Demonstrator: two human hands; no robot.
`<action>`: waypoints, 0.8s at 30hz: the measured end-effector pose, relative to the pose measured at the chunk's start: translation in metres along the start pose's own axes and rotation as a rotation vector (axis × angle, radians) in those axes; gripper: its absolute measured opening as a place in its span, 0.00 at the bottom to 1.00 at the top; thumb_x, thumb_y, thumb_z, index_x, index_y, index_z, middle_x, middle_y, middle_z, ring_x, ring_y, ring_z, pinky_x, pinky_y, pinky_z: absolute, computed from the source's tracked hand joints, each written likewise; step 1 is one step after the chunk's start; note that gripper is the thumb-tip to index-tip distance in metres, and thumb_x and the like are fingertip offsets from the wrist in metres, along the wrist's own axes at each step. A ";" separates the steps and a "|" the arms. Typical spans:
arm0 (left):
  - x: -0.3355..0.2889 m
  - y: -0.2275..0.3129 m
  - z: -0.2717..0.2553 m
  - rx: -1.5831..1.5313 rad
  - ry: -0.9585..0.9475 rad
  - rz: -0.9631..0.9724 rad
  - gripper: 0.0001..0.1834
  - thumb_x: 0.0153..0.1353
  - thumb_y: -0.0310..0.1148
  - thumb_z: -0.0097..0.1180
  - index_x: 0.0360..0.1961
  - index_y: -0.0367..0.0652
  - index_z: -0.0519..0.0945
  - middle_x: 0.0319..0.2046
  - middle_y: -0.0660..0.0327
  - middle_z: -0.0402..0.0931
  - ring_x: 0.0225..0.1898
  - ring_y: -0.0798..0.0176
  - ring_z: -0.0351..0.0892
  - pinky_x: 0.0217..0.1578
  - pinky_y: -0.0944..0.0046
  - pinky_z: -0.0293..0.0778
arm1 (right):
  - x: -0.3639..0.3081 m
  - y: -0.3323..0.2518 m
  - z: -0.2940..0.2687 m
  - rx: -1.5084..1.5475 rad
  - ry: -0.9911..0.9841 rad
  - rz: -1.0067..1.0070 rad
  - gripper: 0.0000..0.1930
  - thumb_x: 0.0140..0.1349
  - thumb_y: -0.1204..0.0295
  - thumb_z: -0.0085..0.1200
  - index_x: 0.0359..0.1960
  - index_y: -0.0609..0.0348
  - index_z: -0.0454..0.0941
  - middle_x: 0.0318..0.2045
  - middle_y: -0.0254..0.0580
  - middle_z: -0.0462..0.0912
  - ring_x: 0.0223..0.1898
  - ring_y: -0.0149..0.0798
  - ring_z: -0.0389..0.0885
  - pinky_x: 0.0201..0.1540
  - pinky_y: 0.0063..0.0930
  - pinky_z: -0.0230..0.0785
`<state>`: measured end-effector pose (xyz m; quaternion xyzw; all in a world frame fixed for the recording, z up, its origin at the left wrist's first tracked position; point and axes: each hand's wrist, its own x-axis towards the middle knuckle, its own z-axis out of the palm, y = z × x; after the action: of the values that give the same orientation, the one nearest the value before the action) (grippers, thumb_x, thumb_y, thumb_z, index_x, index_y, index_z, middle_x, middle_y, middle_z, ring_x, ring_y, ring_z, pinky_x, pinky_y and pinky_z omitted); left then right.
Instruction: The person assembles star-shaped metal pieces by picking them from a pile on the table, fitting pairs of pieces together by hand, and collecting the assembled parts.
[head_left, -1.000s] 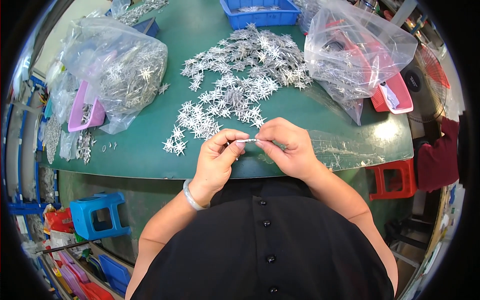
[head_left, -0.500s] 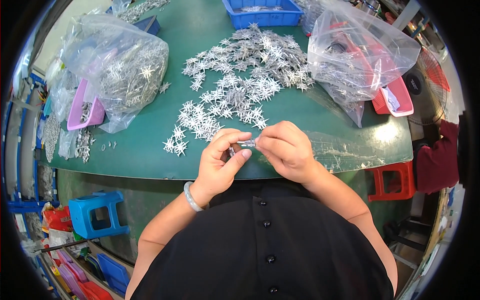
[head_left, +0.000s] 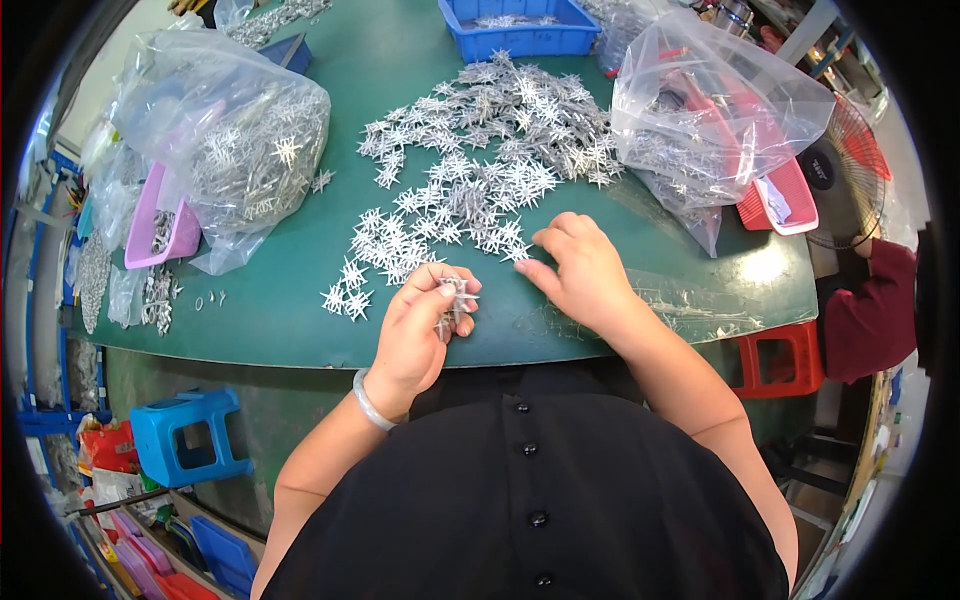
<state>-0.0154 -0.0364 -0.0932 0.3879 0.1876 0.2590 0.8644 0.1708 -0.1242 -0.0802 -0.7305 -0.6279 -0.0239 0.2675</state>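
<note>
Green, broad and scuffed near its front edge, the worktable [head_left: 290, 315] spreads out before you. Your left hand [head_left: 405, 328], with a pale, smooth bangle [head_left: 371, 401] at its wrist, grasps a few silver-grey, spiky, star-shaped pieces [head_left: 456, 296] between thumb and curled fingers, above the table's near edge. Your right hand [head_left: 584, 264] has its thumb and fingers parted and seems to grasp nothing; its fingertips are at the near right end of a loose heap of silver stars [head_left: 480, 160], and whether they touch it cannot be told. The heap stretches away from you toward a shallow blue plastic bin [head_left: 525, 43]. Left of the heap, a bulging clear plastic bag [head_left: 265, 150] of similar pieces sits beside a lilac plastic basket [head_left: 183, 238]. To the right, another clear plastic sack [head_left: 690, 145] stands against a pink plastic tub [head_left: 792, 190]. Past the near edge are a blue plastic stool [head_left: 160, 435] on your left and a red plastic stool [head_left: 808, 360] on your right, near a person's maroon garment [head_left: 872, 315].
</note>
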 end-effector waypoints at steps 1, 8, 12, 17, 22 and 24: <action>0.000 0.002 -0.003 0.000 -0.001 0.003 0.06 0.59 0.29 0.40 0.35 0.41 0.69 0.35 0.58 0.72 0.31 0.68 0.70 0.29 0.69 0.68 | 0.002 -0.002 0.001 -0.065 -0.079 0.017 0.13 0.44 0.66 0.59 0.27 0.62 0.74 0.28 0.43 0.71 0.34 0.44 0.69 0.35 0.34 0.64; -0.002 0.012 -0.001 -0.159 0.047 -0.139 0.09 0.59 0.35 0.42 0.35 0.43 0.70 0.31 0.58 0.73 0.30 0.64 0.73 0.29 0.66 0.72 | 0.003 0.001 0.006 -0.056 -0.120 0.012 0.14 0.42 0.68 0.60 0.28 0.62 0.73 0.31 0.44 0.70 0.37 0.45 0.69 0.39 0.35 0.62; -0.002 0.005 -0.006 0.007 0.085 -0.135 0.07 0.57 0.31 0.47 0.36 0.42 0.71 0.24 0.64 0.71 0.24 0.70 0.69 0.24 0.71 0.67 | 0.001 0.001 0.000 0.006 -0.146 0.020 0.16 0.42 0.69 0.59 0.32 0.62 0.70 0.30 0.45 0.72 0.37 0.46 0.69 0.39 0.36 0.62; -0.002 0.004 0.002 0.150 0.101 -0.143 0.09 0.55 0.29 0.50 0.38 0.40 0.71 0.17 0.67 0.66 0.19 0.74 0.63 0.21 0.74 0.60 | -0.006 -0.007 -0.012 0.419 -0.255 0.226 0.18 0.44 0.74 0.57 0.36 0.63 0.66 0.27 0.44 0.73 0.29 0.42 0.73 0.32 0.31 0.65; 0.000 0.002 0.022 0.205 0.134 -0.167 0.12 0.52 0.29 0.57 0.38 0.37 0.73 0.19 0.70 0.68 0.19 0.79 0.63 0.20 0.80 0.60 | -0.014 -0.021 -0.011 0.645 -0.107 0.125 0.18 0.45 0.76 0.58 0.38 0.63 0.66 0.28 0.41 0.73 0.27 0.34 0.73 0.31 0.25 0.67; 0.000 -0.002 0.024 0.196 0.149 -0.116 0.08 0.52 0.28 0.57 0.33 0.38 0.75 0.20 0.70 0.68 0.20 0.79 0.64 0.21 0.79 0.61 | -0.016 -0.029 -0.011 0.709 -0.055 0.070 0.19 0.45 0.78 0.59 0.39 0.63 0.66 0.29 0.40 0.74 0.29 0.31 0.73 0.32 0.24 0.68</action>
<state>-0.0022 -0.0508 -0.0800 0.4388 0.2980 0.2173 0.8195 0.1440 -0.1413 -0.0665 -0.6137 -0.5785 0.2245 0.4881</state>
